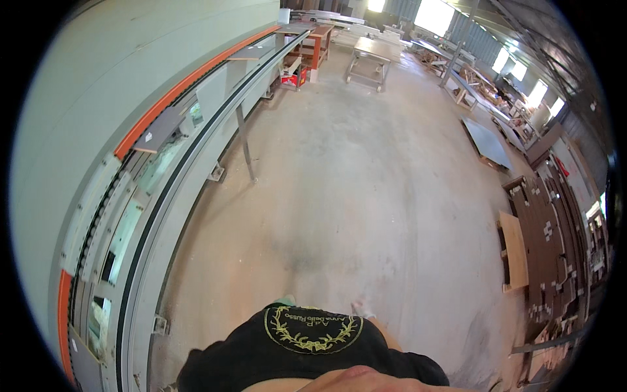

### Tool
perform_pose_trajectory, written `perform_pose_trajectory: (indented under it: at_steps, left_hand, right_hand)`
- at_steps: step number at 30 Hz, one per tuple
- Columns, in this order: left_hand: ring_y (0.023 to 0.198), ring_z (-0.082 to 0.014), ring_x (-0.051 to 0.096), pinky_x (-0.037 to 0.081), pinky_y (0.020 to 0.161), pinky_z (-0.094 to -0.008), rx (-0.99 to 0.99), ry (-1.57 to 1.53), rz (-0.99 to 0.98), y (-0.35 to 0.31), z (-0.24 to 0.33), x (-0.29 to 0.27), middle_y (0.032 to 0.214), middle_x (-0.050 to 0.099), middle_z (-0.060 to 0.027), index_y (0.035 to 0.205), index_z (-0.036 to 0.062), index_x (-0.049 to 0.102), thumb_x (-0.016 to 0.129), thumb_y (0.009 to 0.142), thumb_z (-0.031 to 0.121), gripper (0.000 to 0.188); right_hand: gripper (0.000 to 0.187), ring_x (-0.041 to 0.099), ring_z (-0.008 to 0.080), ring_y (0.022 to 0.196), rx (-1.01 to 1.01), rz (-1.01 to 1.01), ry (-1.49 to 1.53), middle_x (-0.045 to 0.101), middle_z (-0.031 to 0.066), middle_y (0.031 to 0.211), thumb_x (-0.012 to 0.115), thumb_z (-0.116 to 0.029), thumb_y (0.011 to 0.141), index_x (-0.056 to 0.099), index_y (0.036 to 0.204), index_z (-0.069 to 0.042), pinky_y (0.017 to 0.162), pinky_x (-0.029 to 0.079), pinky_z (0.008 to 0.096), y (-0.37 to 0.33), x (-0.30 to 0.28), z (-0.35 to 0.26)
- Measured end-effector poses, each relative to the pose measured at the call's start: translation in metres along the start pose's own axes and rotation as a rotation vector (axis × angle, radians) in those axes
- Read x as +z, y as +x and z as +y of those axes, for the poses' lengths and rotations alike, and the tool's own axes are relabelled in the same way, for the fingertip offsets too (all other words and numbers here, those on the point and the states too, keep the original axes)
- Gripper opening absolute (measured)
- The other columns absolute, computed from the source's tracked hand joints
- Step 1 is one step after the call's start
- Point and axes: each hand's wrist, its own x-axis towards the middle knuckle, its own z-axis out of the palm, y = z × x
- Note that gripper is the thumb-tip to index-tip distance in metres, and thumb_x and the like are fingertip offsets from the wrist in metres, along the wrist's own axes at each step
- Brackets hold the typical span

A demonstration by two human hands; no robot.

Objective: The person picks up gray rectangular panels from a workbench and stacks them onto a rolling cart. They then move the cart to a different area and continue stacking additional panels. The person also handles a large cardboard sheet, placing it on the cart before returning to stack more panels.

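Observation:
Neither my left hand nor my right hand can be made out. My black shirt (313, 333) with a gold wreath print fills the bottom of the view. Just past its hem show a greenish patch and a blurred pale shape, both too small to name. Nearest on my left runs a long pale machine (189, 153) with a roller track and an orange edge strip (196, 78). On its bed lie a grey-brown panel (160, 130), another panel (251, 52) farther along, and a third panel (83, 359) close to me.
Concrete floor (346, 183) stretches ahead. A thin metal leg (245, 144) stands beside the machine. Far ahead are a wheeled table (372, 49) and an orange frame (320, 46). On the right are stacked brown boards (542, 242), a light wooden board (514, 251) and a low grey sheet (486, 144).

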Motion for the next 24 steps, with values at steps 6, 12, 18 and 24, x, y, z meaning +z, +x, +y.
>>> perform_pose_trajectory:
  at_steps: [6,12,18,24]
  left_hand:
    - [0.106,-0.0289,0.055,0.043,0.090,-0.0404,0.457,-0.283,0.375,0.132,0.344,-0.295,0.115,0.057,-0.0183,0.110,0.0026,0.057,0.049,0.086,0.040,0.046]
    - [0.088,-0.0250,0.059,0.046,0.081,-0.0349,0.798,-0.762,0.684,0.187,0.646,-0.446,0.100,0.063,-0.0153,0.103,0.0020,0.059,0.056,0.085,0.032,0.035]
    - [0.104,-0.0337,0.053,0.041,0.088,-0.0438,0.226,0.014,0.166,0.326,0.596,-0.374,0.112,0.056,-0.0203,0.108,0.0026,0.058,0.040,0.088,0.032,0.040]
    - [0.107,-0.0323,0.053,0.041,0.090,-0.0432,-0.032,0.037,-0.058,0.360,0.682,-0.480,0.116,0.056,-0.0176,0.112,0.0048,0.057,0.039,0.089,0.032,0.040]
  right_hand:
    - [0.046,0.053,0.0282,0.109,0.310,-0.124,-0.117,0.057,0.0164,0.117,0.053,-0.039,0.084,0.056,0.115,-0.005,0.091,0.042,0.0372,0.156,-0.064,0.069]
    - [0.046,0.054,0.0307,0.106,0.289,0.087,-0.066,0.057,0.0167,0.116,0.049,-0.040,0.085,0.056,0.113,-0.004,0.090,0.042,0.0382,0.322,-0.234,-0.053]
    - [0.046,0.057,0.0264,0.099,-0.031,-0.004,-0.076,0.060,0.0155,0.107,0.054,-0.035,0.085,0.050,0.119,-0.005,0.088,0.043,0.0359,0.557,-0.353,-0.344]
    - [0.033,0.058,0.0184,0.078,-0.283,0.179,0.326,0.062,0.0061,0.093,0.059,-0.025,0.082,0.058,0.107,-0.003,0.071,0.048,0.0318,0.734,-0.428,-0.577]
